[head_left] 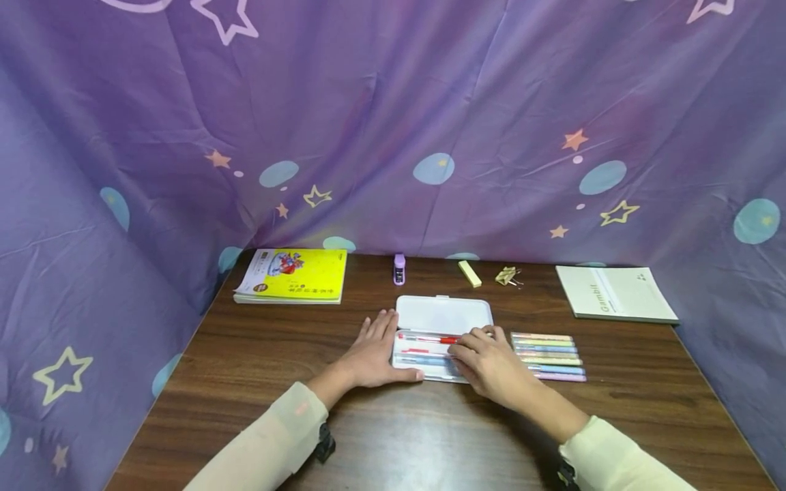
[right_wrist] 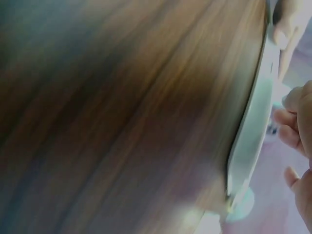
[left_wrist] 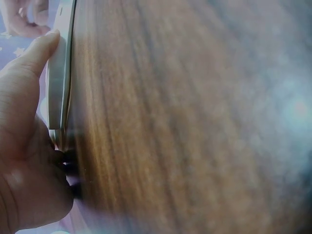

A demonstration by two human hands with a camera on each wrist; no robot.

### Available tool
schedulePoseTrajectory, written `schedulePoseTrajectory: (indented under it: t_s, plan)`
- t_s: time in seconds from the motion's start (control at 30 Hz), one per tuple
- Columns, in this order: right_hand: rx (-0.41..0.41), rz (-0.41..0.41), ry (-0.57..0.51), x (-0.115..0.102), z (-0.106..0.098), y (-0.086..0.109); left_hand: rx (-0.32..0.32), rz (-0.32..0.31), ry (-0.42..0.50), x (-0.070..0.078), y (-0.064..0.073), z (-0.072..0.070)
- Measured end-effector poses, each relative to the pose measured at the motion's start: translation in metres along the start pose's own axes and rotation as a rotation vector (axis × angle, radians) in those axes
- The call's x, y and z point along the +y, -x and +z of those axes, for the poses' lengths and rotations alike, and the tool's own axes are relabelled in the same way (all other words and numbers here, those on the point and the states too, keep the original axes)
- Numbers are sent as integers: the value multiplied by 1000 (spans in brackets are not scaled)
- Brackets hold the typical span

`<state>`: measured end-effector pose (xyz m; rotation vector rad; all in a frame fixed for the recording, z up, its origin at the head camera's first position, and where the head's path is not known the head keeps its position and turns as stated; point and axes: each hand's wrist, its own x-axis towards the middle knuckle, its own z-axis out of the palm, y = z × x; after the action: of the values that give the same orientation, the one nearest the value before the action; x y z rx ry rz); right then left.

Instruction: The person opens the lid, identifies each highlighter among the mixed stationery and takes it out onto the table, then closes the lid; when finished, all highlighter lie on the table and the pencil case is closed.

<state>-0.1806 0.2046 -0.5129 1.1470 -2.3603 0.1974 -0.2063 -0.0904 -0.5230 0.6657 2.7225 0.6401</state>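
A white pencil case (head_left: 443,314) lies on the table with its lid folded back. A red pen (head_left: 430,338) and a light-blue pen (head_left: 420,361) are visible inside. My left hand (head_left: 373,351) rests against the case's left end, fingers extended, and its thumb (left_wrist: 41,51) lies along the front wall. Over the right part of the case is my right hand (head_left: 491,361), its fingers bent down toward the pens. Those fingertips (right_wrist: 287,134) show above the rim in the right wrist view; whether they pinch a pen is hidden. Several pastel pens (head_left: 549,354) lie in a row just right of the case.
A yellow book stack (head_left: 307,276) sits back left. Along the back stand a purple stapler (head_left: 400,269), a pale yellow block (head_left: 469,273) and gold binder clips (head_left: 506,275). A pale notebook (head_left: 617,293) lies back right. A purple curtain (head_left: 393,123) hangs behind the table.
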Motion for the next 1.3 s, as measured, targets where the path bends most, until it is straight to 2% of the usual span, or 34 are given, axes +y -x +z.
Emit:
schedulePoseTrajectory:
  t_s: [0.23, 0.53, 1.3]
  plan:
    - [-27, -42, 8, -13, 8, -12, -5, -3, 7, 2, 1, -2]
    - [-40, -68, -5, -19, 10, -12, 1, 1, 5, 1, 1, -1]
    - [-170, 22, 37, -24, 16, -27, 3, -4, -8, 0, 1, 1]
